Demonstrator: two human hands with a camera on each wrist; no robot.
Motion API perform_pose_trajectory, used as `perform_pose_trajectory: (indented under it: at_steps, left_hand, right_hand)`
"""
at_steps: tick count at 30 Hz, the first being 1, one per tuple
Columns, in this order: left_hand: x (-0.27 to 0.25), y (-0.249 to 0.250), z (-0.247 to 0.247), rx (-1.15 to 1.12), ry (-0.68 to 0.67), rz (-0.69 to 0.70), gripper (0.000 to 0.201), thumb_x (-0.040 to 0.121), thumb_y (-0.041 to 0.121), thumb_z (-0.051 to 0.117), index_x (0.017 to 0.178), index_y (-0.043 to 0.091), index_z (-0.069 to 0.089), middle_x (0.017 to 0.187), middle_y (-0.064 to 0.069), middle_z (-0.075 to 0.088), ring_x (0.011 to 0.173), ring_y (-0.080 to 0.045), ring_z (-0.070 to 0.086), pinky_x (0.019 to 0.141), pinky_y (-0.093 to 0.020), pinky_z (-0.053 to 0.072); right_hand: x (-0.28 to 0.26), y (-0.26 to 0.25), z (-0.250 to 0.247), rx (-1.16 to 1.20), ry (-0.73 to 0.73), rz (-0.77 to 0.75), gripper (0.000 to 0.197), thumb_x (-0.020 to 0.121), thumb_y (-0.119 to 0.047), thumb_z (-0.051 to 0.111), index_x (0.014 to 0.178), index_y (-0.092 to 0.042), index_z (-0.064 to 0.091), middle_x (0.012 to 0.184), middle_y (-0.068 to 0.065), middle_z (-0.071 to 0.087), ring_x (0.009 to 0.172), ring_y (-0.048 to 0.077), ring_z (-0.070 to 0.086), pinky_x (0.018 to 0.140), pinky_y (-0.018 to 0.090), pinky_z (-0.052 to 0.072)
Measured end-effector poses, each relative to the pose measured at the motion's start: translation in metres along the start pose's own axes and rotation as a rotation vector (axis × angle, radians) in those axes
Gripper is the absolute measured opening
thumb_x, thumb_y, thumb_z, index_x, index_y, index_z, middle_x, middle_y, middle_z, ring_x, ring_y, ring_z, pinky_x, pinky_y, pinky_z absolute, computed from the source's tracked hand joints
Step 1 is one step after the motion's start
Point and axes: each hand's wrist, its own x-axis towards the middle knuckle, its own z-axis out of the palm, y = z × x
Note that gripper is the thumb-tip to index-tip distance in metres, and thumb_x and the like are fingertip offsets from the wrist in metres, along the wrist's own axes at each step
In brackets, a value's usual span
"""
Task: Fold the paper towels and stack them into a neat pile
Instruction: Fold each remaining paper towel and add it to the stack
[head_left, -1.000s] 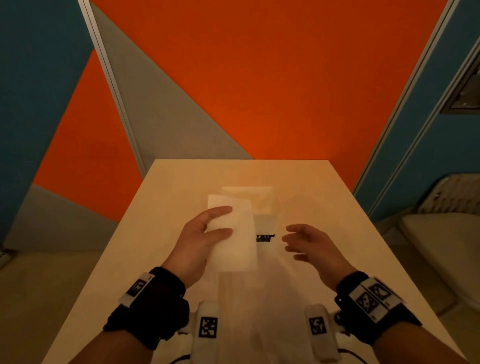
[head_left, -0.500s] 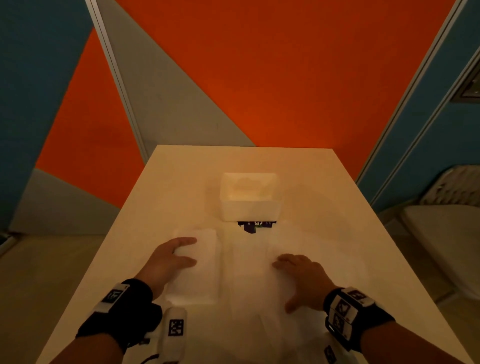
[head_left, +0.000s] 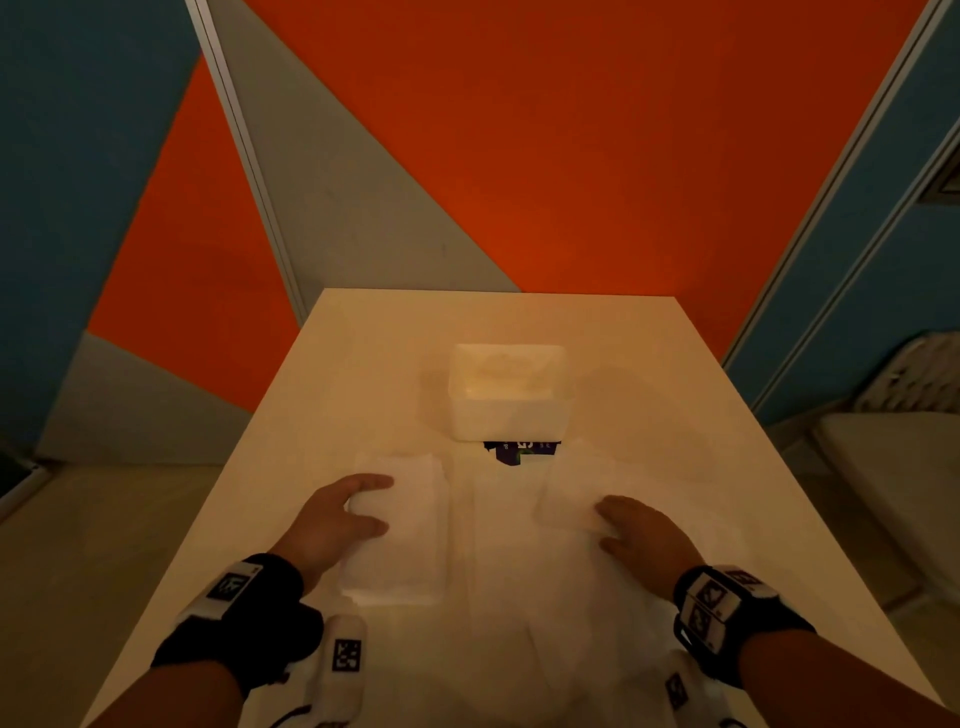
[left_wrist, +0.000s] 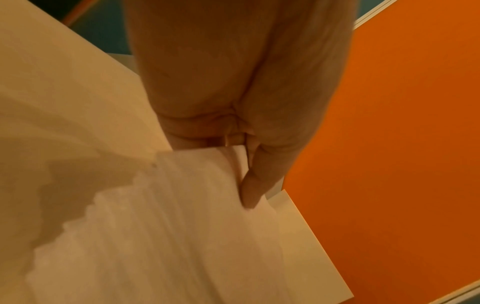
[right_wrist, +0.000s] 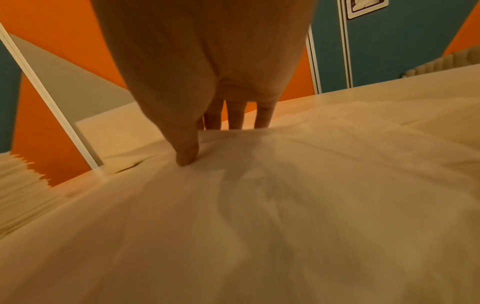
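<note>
A pile of folded white paper towels (head_left: 405, 551) lies on the table's left half. My left hand (head_left: 358, 506) pinches the top folded towel's near-left edge, thumb on top (left_wrist: 249, 185) and fingers beneath the towel (left_wrist: 182, 226). An unfolded sheet (head_left: 519, 571) spreads over the near middle. My right hand (head_left: 610, 525) grips its far right part, where a flap (head_left: 571, 488) stands lifted. In the right wrist view the thumb (right_wrist: 185, 152) lies on the sheet (right_wrist: 285, 205) and the fingers (right_wrist: 236, 115) go behind its raised fold.
A white open box (head_left: 506, 410) stands at the middle of the pale table (head_left: 363, 364), with a dark purple packet (head_left: 519, 452) just in front of it. A chair (head_left: 893, 467) stands off the table's right edge. Orange and blue walls lie beyond.
My left hand carried the folded towel down and left from mid-air onto the pile. My right hand dropped onto the spread sheet and raised a flap of it.
</note>
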Motion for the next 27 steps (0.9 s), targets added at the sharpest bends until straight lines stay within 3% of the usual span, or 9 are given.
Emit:
perform_pose_trajectory:
  at_steps: [6,9,11,13,16,18,22,24,27]
  left_hand:
    - [0.006,-0.001,0.003,0.111,0.013,0.040,0.044,0.075,-0.011,0.066,0.106,0.020,0.066,0.121,-0.005,0.056,0.109,-0.028,0.054,0.089,-0.038,0.049]
    - [0.008,-0.002,0.007,0.393,0.045,0.094,0.046,0.073,-0.004,0.070,0.107,0.026,0.061,0.126,-0.001,0.045,0.121,-0.027,0.045,0.094,-0.030,0.039]
    - [0.007,0.003,0.010,0.707,0.110,0.111,0.049,0.073,0.012,0.074,0.112,0.035,0.057,0.137,0.000,0.030,0.127,-0.028,0.035,0.104,-0.034,0.032]
    - [0.003,0.011,0.014,0.839,0.179,0.136,0.049,0.074,0.025,0.073,0.116,0.042,0.054,0.144,0.003,0.022,0.128,-0.028,0.030,0.107,-0.041,0.030]
    - [-0.002,0.027,0.022,0.684,0.121,0.245,0.038,0.074,0.035,0.072,0.100,0.057,0.055,0.134,0.009,0.040,0.121,-0.022,0.041,0.103,-0.040,0.036]
    - [-0.005,0.038,0.030,0.426,0.000,0.242,0.029,0.078,0.032,0.073,0.092,0.054,0.061,0.115,0.008,0.059,0.109,-0.018,0.054,0.092,-0.031,0.045]
    - [-0.015,0.066,0.049,0.174,-0.226,0.164,0.028,0.086,0.034,0.065,0.110,0.045,0.058,0.098,-0.001,0.071,0.093,-0.016,0.066,0.080,-0.021,0.047]
    - [-0.018,0.076,0.054,0.103,-0.284,0.168,0.035,0.085,0.042,0.065,0.117,0.049,0.052,0.098,-0.003,0.073,0.091,-0.017,0.069,0.086,-0.029,0.048]
    - [-0.018,0.088,0.055,-0.089,-0.290,0.181,0.047,0.075,0.042,0.075,0.117,0.048,0.054,0.101,-0.018,0.070,0.093,-0.027,0.067,0.091,-0.039,0.051]
  right_hand:
    - [-0.004,-0.007,-0.003,0.000,0.041,0.020,0.045,0.104,-0.032,0.033,0.148,-0.026,0.033,0.156,-0.007,0.028,0.141,0.015,0.028,0.116,0.028,0.020]
    - [-0.007,-0.017,-0.012,-0.005,0.065,0.039,0.041,0.104,-0.037,0.031,0.139,-0.024,0.046,0.147,-0.004,0.043,0.133,0.017,0.040,0.110,0.029,0.029]
    - [-0.008,-0.025,-0.026,0.039,0.108,0.043,0.036,0.104,-0.036,0.033,0.119,-0.021,0.062,0.122,0.000,0.062,0.113,0.021,0.055,0.093,0.029,0.042]
    - [-0.007,-0.035,-0.044,0.116,0.168,0.011,0.036,0.103,-0.034,0.037,0.089,-0.016,0.065,0.083,-0.001,0.062,0.086,0.023,0.059,0.068,0.027,0.041]
    - [-0.012,-0.058,-0.074,0.294,0.251,-0.081,0.043,0.100,-0.028,0.046,0.062,-0.010,0.050,0.058,0.000,0.045,0.056,0.016,0.045,0.055,0.027,0.029]
    - [-0.019,-0.078,-0.092,0.499,0.295,-0.128,0.046,0.098,-0.023,0.050,0.054,-0.015,0.041,0.051,-0.003,0.038,0.047,0.009,0.037,0.054,0.025,0.028]
    - [-0.034,-0.107,-0.120,1.018,0.264,-0.167,0.035,0.098,-0.023,0.051,0.084,0.008,0.061,0.076,0.020,0.058,0.067,0.020,0.057,0.067,0.033,0.045]
    - [-0.039,-0.116,-0.130,1.196,0.244,-0.159,0.030,0.098,-0.022,0.051,0.096,0.004,0.066,0.088,0.020,0.066,0.076,0.028,0.063,0.073,0.039,0.050]
    - [-0.043,-0.124,-0.142,1.361,0.214,-0.159,0.026,0.099,-0.020,0.049,0.094,-0.004,0.069,0.087,0.008,0.073,0.075,0.020,0.069,0.067,0.030,0.056]
